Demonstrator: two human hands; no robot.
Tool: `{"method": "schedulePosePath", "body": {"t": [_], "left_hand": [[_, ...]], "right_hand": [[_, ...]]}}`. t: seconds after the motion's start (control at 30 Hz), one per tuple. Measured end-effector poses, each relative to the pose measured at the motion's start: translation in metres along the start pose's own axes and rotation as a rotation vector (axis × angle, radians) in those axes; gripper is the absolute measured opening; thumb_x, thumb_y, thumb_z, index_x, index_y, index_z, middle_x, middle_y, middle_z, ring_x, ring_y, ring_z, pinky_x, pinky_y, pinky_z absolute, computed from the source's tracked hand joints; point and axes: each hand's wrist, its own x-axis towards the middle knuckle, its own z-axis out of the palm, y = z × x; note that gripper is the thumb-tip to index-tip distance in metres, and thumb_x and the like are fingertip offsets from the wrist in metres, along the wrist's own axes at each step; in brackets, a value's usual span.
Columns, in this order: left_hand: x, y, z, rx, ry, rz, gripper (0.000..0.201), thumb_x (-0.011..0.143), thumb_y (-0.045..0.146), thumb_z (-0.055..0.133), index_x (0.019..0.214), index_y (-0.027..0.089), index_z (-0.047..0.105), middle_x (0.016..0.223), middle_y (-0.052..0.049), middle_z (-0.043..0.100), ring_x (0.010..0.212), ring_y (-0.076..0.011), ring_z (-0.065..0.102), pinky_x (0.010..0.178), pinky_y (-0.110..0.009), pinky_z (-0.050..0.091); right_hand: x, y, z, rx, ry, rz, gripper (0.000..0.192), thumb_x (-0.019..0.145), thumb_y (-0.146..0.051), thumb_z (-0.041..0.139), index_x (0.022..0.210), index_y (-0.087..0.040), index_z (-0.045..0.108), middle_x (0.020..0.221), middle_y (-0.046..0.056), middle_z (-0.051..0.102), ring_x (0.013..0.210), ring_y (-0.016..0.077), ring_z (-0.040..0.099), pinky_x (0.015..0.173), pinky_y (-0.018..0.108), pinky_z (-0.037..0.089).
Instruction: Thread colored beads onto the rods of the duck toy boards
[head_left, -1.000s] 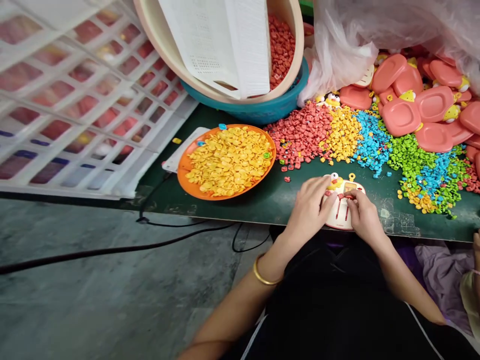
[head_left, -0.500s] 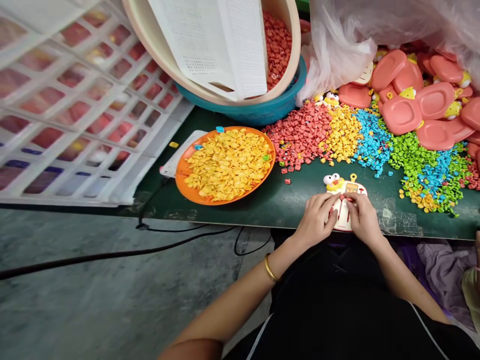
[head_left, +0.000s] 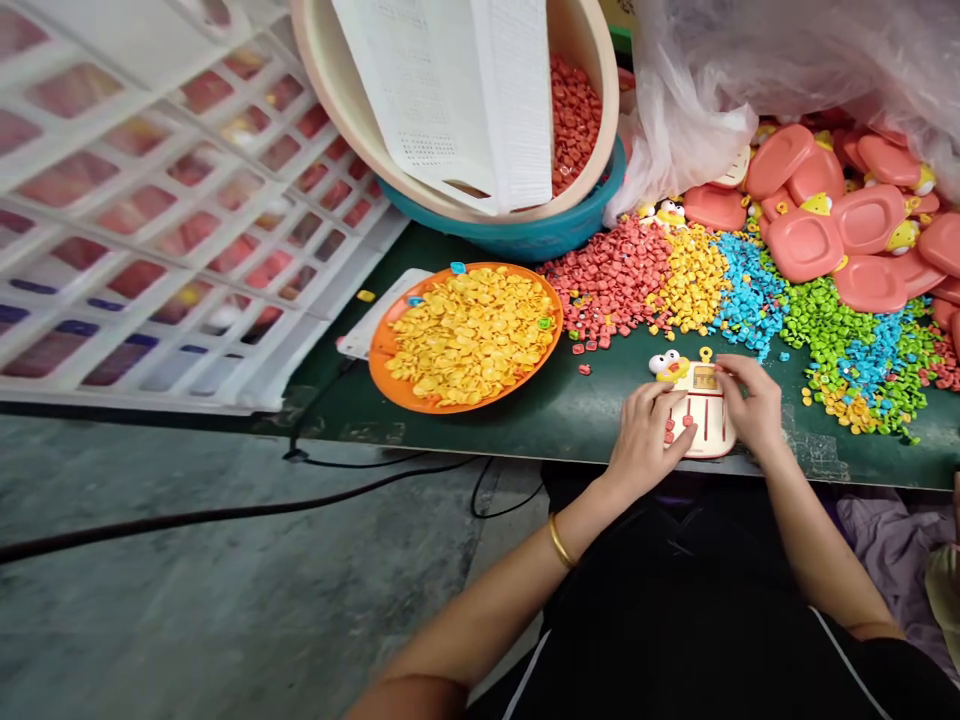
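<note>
the cream duck-faced toy abacus (head_left: 701,415) lies flat at the green table's (head_left: 525,410) near edge. left hand (head_left: 646,438) pins its left side, fingertips on red beads; right hand (head_left: 752,400) pinches its top-right corner. it looks light, rigid and slick-surfaced, so it is best held by the frame edges.

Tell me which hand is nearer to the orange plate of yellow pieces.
Left. The left hand rests on the cream toy just right of the orange plate, apart from it. The right hand is on the toy's far side, farther away.
</note>
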Motion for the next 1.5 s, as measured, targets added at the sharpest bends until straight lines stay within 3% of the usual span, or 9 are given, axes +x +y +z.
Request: {"method": "schedulePosePath", "body": {"t": [0.17, 0.33, 0.47, 0.63, 0.77, 1.17, 1.33, 1.43, 1.5], "left_hand": [[0.017, 0.009, 0.001, 0.041, -0.069, -0.059, 0.034, 0.092, 0.035, 0.062, 0.123, 0.023, 0.059, 0.123, -0.01, 0.06, 0.116, -0.0285, 0.052, 0.095, -0.044, 0.044], [0.034, 0.011, 0.014, 0.146, 0.031, -0.15, 0.024, 0.095, 0.043, 0.058, 0.104, 0.021, 0.064, 0.105, -0.009, 0.063, 0.096, -0.0271, 0.055, 0.08, -0.04, 0.045], [0.041, 0.009, 0.019, 0.152, 0.111, -0.174, 0.018, 0.098, 0.036, 0.053, 0.091, 0.021, 0.06, 0.094, -0.008, 0.061, 0.087, -0.0249, 0.054, 0.078, -0.039, 0.046], [0.029, 0.009, 0.014, 0.057, 0.185, -0.155, 0.014, 0.096, 0.018, 0.049, 0.105, 0.021, 0.058, 0.103, -0.009, 0.06, 0.099, -0.0249, 0.056, 0.088, -0.041, 0.048], [0.014, 0.009, 0.011, 0.042, 0.248, -0.185, 0.002, 0.093, 0.021, 0.058, 0.092, 0.021, 0.056, 0.097, -0.007, 0.059, 0.097, -0.024, 0.056, 0.088, -0.041, 0.048], [0.004, 0.005, 0.013, 0.014, 0.287, -0.19, 0.014, 0.09, 0.014, 0.055, 0.084, 0.022, 0.045, 0.103, -0.009, 0.057, 0.104, -0.0235, 0.056, 0.092, -0.042, 0.048], [0.003, 0.005, 0.014, -0.049, 0.273, -0.192, 0.01, 0.089, 0.015, 0.055, 0.094, 0.021, 0.048, 0.108, -0.01, 0.055, 0.107, -0.0238, 0.056, 0.093, -0.042, 0.05], [0.002, 0.005, 0.011, -0.038, 0.275, -0.147, 0.018, 0.089, 0.018, 0.055, 0.106, 0.019, 0.051, 0.117, -0.012, 0.055, 0.114, -0.0265, 0.054, 0.099, -0.046, 0.047], [0.002, 0.006, 0.01, -0.017, 0.239, -0.089, 0.019, 0.089, 0.018, 0.055, 0.108, 0.02, 0.055, 0.117, -0.012, 0.058, 0.117, -0.0276, 0.052, 0.102, -0.048, 0.044]], "right_hand": [[0.013, 0.025, -0.016, -0.178, -0.078, -0.043, 0.022, 0.094, -0.026, 0.053, 0.094, -0.022, 0.075, 0.093, 0.009, 0.07, 0.089, 0.0215, 0.065, 0.082, 0.037, 0.055], [0.006, 0.03, -0.015, -0.232, -0.156, -0.103, 0.027, 0.096, -0.025, 0.049, 0.101, -0.023, 0.076, 0.1, 0.01, 0.07, 0.095, 0.0227, 0.063, 0.087, 0.039, 0.054], [-0.002, 0.028, -0.018, -0.238, -0.154, -0.13, 0.028, 0.097, -0.023, 0.048, 0.105, -0.024, 0.075, 0.106, 0.011, 0.067, 0.099, 0.0243, 0.06, 0.089, 0.042, 0.054], [-0.011, 0.018, -0.021, -0.238, -0.148, -0.121, 0.025, 0.097, -0.023, 0.049, 0.097, -0.022, 0.074, 0.098, 0.011, 0.066, 0.096, 0.0247, 0.06, 0.087, 0.041, 0.054], [-0.025, 0.008, -0.014, -0.201, -0.195, -0.153, 0.026, 0.097, -0.019, 0.046, 0.099, -0.024, 0.072, 0.101, 0.01, 0.068, 0.096, 0.0243, 0.06, 0.087, 0.042, 0.054], [-0.026, -0.008, 0.003, -0.085, -0.221, -0.101, 0.019, 0.095, -0.019, 0.049, 0.094, -0.022, 0.069, 0.094, 0.008, 0.068, 0.094, 0.021, 0.065, 0.085, 0.033, 0.053], [0.017, -0.011, 0.031, 0.015, -0.247, -0.055, 0.018, 0.094, -0.021, 0.052, 0.101, -0.021, 0.069, 0.099, 0.006, 0.069, 0.089, 0.0181, 0.065, 0.082, 0.031, 0.052], [0.063, -0.011, 0.049, -0.212, -0.211, 0.082, 0.017, 0.091, -0.026, 0.06, 0.1, -0.017, 0.071, 0.1, 0.009, 0.069, 0.082, 0.0182, 0.063, 0.078, 0.03, 0.049], [0.086, -0.013, 0.056, -0.412, -0.298, 0.13, 0.015, 0.09, -0.026, 0.062, 0.093, -0.015, 0.073, 0.096, 0.011, 0.07, 0.083, 0.0199, 0.063, 0.077, 0.03, 0.047]]}}
